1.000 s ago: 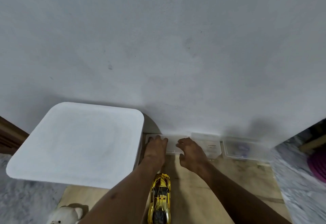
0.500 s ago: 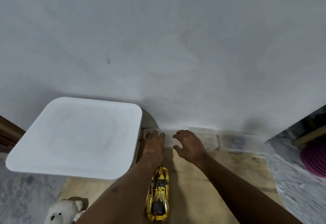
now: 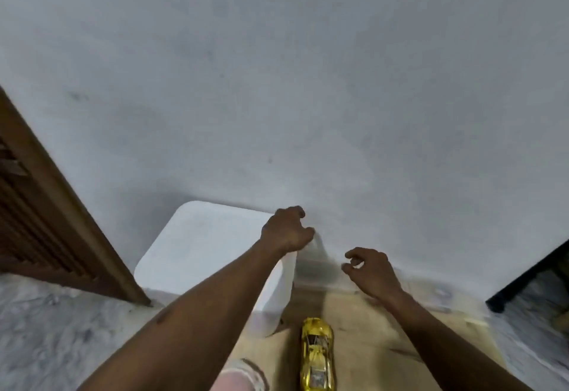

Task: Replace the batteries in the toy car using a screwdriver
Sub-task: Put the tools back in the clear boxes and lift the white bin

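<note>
left hand: fingers curled, empty, over the stool
right hand: half-curled, empty
car: on the board, between the arms

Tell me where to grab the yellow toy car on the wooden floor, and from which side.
Grip the yellow toy car across its narrow middle, coming from above. It lies lengthwise, pointing away toward the wall, so both long sides are open. The right hand looks nearer.

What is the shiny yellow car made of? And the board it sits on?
The toy car looks like plastic with a mirror-like gold chrome coating: it glints with bright highlights, though metal cannot be ruled out. The board under it looks like bare, matte plywood or wood: pale tan with faint grain lines and dark scuffs.
</note>
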Available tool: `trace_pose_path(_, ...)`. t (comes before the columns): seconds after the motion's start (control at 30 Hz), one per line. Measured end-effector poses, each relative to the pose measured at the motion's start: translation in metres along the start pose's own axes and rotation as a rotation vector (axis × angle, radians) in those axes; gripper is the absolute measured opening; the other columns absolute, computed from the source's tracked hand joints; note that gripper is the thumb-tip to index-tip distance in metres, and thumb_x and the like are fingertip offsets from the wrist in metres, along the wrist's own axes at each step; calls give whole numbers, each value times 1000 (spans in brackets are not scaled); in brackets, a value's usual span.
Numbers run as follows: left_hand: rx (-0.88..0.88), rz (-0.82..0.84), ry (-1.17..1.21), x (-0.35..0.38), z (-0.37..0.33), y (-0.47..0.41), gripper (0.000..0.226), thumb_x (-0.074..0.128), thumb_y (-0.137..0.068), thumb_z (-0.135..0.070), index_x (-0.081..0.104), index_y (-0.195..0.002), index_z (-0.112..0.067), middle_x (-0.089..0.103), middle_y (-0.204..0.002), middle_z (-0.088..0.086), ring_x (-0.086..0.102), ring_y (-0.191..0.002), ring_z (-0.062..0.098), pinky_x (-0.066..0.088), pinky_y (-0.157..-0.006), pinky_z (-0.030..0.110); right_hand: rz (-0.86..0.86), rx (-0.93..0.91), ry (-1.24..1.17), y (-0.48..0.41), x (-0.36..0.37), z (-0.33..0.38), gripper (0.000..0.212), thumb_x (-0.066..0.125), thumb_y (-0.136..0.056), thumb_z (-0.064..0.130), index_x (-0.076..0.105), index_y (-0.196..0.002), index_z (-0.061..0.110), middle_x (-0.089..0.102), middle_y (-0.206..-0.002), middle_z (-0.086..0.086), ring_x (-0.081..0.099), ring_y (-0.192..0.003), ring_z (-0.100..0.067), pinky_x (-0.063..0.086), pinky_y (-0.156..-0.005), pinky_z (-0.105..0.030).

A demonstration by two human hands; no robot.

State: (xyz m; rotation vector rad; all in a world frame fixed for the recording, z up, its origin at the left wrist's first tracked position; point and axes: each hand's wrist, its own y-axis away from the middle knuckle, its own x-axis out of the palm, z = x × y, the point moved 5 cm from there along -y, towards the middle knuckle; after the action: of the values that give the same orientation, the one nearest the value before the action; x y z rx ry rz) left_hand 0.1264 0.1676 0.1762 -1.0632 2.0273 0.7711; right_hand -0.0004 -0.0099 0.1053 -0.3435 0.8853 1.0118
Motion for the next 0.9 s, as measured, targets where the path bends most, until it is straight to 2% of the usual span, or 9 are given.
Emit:
trace_pose_path(0.1, -119, -116, -22, -63, 68, 11, 53, 62, -85, -42, 56, -133, -23, 59, -132, 4, 56, -123, 23, 46, -97, 32, 78, 54, -133, 3, 20, 44, 28, 76, -81, 30, 70, -106, 17, 72, -80, 1, 67, -75, -17, 55, -68, -30)
trace_pose_path(0.2, -294, -159, -65, -102, 146, 22, 51, 60, -86, -40, 56, -131, -17, 55, -135, 4, 51, -127, 25, 46, -96, 34, 134, 172, -274, 3, 45, 69, 40, 74, -82, 34, 64, -117, 18, 71, -90, -8, 69, -74, -23, 55, -50, -28)
trace_pose_path(0.3, -487, -155, -98, -121, 217, 36, 57, 55, -88, -45, 49, -135, -12, 46, -139, 10, 47, -128, 32, 47, -99, 41, 177, 252, -296, -1, 72, 82, 48, 74, -81, 43, 62, -117, 12, 67, -109, -11, 69, -86, -27, 61, -57, -38)
trace_pose_path(0.4, -620, -48, 47, -116, 264, 44, 60, 50, -94, -45, 45, -141, -8, 48, -142, 15, 53, -122, 36, 50, -95, 42, 201, 308, -325, -7, 90, 89, 42, 74, -82, 41, 66, -106, 7, 70, -102, -13, 70, -84, -30, 62, -62, -40)
trace_pose_path(0.5, -671, -11, 276, -110, 278, 42, 49, 47, -98, -37, 49, -133, -4, 55, -121, 18, 59, -102, 42, 58, -75, 48, 179, 358, -320, -13, 97, 95, 47, 77, -80, 38, 65, -110, 3, 70, -100, -13, 70, -81, -30, 55, -55, -30)
trace_pose_path(0.57, -682, -25, 340, -110, 282, 37, 44, 46, -98, -36, 52, -128, -5, 55, -114, 18, 59, -99, 43, 60, -71, 53, 159, 395, -312, -16, 97, 97, 47, 78, -79, 35, 64, -108, 0, 70, -95, -14, 71, -77, -31, 53, -51, -28)
trace_pose_path(0.7, -758, 2, 494, -111, 285, 29, 35, 46, -95, -32, 56, -119, -9, 57, -115, 18, 59, -104, 46, 55, -79, 62, 186, 428, -367, -22, 94, 104, 50, 80, -75, 31, 62, -106, -4, 69, -94, -21, 71, -78, -37, 58, -54, -38)
trace_pose_path(0.83, -811, 89, 541, -105, 288, 23, 45, 50, -93, -30, 54, -130, -4, 57, -124, 24, 58, -102, 51, 55, -58, 60, 238, 429, -404, -21, 86, 106, 47, 77, -82, 28, 62, -108, -8, 66, -86, -20, 65, -65, -33, 54, -48, -31)
trace_pose_path(0.9, -820, 132, 535, -103, 286, 26, 47, 48, -94, -31, 51, -131, -2, 55, -124, 26, 57, -101, 52, 54, -55, 58, 243, 429, -401, -19, 84, 106, 47, 77, -83, 27, 62, -110, -9, 67, -88, -21, 64, -63, -32, 51, -45, -28)
